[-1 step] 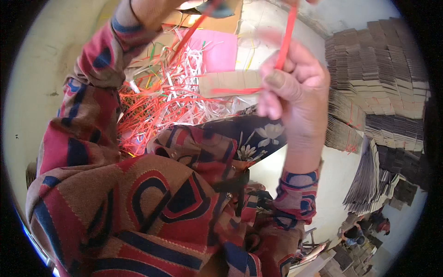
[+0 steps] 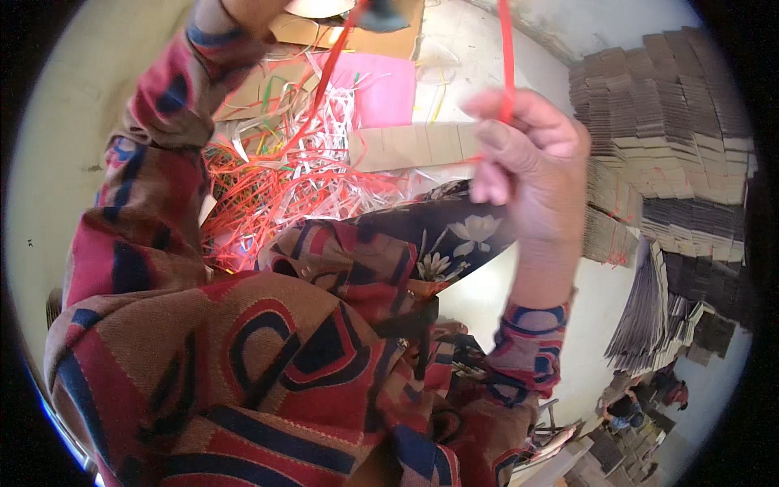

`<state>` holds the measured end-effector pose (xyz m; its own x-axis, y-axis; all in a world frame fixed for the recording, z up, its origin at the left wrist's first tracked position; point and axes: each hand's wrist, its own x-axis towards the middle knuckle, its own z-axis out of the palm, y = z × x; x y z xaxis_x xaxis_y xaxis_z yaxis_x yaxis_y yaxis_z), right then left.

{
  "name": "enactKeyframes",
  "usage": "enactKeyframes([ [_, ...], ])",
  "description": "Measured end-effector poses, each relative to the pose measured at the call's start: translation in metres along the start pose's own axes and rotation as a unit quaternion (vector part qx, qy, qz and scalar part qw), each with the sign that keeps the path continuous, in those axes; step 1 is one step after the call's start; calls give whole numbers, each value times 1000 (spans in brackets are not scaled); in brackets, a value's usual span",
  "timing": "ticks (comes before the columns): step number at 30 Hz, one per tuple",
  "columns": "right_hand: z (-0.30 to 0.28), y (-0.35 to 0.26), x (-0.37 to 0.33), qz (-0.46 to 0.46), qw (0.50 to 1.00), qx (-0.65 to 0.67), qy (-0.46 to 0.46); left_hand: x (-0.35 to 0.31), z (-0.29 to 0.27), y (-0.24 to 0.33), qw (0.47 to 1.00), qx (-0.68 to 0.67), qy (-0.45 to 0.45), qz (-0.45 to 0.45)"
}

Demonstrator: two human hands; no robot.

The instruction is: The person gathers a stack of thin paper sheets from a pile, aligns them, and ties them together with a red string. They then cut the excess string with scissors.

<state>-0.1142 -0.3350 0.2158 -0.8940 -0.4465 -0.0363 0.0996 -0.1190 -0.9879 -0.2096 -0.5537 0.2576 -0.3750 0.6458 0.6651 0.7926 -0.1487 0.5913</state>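
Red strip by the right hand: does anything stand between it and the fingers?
Nothing visible does. The red strip comes down from the top edge and meets the right hand directly, at the thumb and index finger. The tangle lies off to the left. Past the top edge, I cannot tell.

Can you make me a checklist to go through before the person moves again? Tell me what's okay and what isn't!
1. Right hand has the red strip: ok, pinched and stretching upward.
2. Top end of that strip visible: not ok, it runs out of the picture.
3. Left hand holding something: cannot tell, it is past the top edge; only the wrist and patterned sleeve show.
4. Loose strips neat: not ok, red and white ones lie in a messy tangle.
5. Right end of the tan board free: cannot tell, the right hand hides it.
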Motion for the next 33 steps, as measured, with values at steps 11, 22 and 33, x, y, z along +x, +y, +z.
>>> enactKeyframes([
  [11,-230,-32,-150,-37,830,-398,388,-30,-76,-32,927,157,-21,-341],
  [22,-351,-14,-349,33,661,-460,591,-53,-89,-87,918,180,-68,-347],
  [33,-276,70,-451,82,495,-654,566,-33,-85,-220,901,130,-163,-382],
])
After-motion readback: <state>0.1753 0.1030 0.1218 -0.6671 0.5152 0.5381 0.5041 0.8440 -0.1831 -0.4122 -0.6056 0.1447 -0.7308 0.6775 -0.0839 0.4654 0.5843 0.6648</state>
